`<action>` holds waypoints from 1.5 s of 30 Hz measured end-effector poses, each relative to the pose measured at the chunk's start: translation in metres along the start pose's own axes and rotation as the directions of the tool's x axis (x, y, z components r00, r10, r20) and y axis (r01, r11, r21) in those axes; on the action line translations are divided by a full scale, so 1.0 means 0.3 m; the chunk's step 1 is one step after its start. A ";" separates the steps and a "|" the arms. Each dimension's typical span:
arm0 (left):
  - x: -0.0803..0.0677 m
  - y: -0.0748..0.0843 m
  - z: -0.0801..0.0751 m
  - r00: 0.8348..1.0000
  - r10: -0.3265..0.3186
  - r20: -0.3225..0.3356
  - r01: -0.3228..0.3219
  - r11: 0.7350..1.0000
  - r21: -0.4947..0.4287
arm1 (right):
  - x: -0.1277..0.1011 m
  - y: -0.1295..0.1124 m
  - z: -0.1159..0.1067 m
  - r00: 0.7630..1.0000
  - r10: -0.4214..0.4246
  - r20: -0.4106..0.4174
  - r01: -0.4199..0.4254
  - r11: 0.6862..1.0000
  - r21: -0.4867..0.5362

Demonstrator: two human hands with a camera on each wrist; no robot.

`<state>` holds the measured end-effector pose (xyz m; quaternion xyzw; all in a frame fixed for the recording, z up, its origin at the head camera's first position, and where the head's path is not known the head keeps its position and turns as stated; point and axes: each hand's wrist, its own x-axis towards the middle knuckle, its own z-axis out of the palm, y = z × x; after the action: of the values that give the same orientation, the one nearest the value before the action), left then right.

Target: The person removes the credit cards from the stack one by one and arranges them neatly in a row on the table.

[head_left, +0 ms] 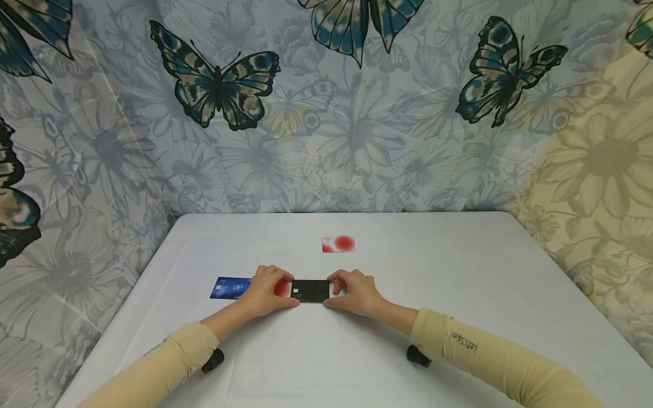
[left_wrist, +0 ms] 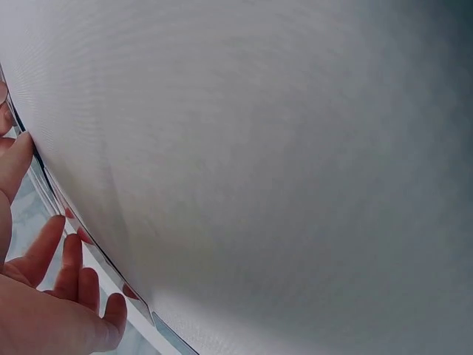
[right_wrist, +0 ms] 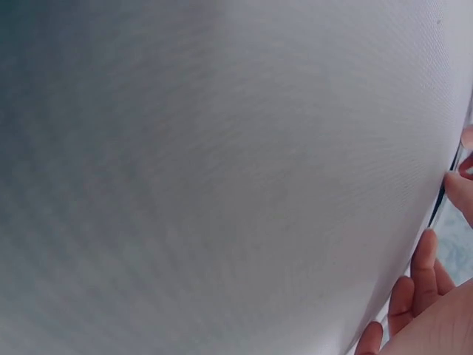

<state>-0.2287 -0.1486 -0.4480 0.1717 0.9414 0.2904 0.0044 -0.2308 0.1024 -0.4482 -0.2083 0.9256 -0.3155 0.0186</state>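
A black card (head_left: pixel 310 290) lies flat on the white table (head_left: pixel 459 283), near the front middle. My left hand (head_left: pixel 292 290) pinches its left end between thumb and fingers. My right hand (head_left: pixel 329 291) pinches its right end the same way. A patch of red (head_left: pixel 281 288) shows under my left fingers, beside the black card; what it belongs to is hidden. In the left wrist view my fingers (left_wrist: pixel 70 270) curl close to the thin card edge (left_wrist: pixel 46 181). In the right wrist view my fingers (right_wrist: pixel 423 277) are at the lower right.
A blue VIP card (head_left: pixel 230 287) lies just left of my left hand. A white card with a red disc (head_left: pixel 338 243) lies farther back, near the middle. A butterfly-print cloth (head_left: pixel 326 113) hangs behind and beside the table.
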 end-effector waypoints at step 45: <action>-0.007 -0.001 0.007 1.000 -0.014 0.005 0.014 1.000 0.002 | -0.013 -0.001 -0.006 1.000 -0.025 0.001 0.025 0.999 0.020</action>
<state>-0.2265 -0.1485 -0.4501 0.1659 0.9428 0.2889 0.0086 -0.2274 0.1049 -0.4470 -0.2199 0.9196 -0.3250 0.0174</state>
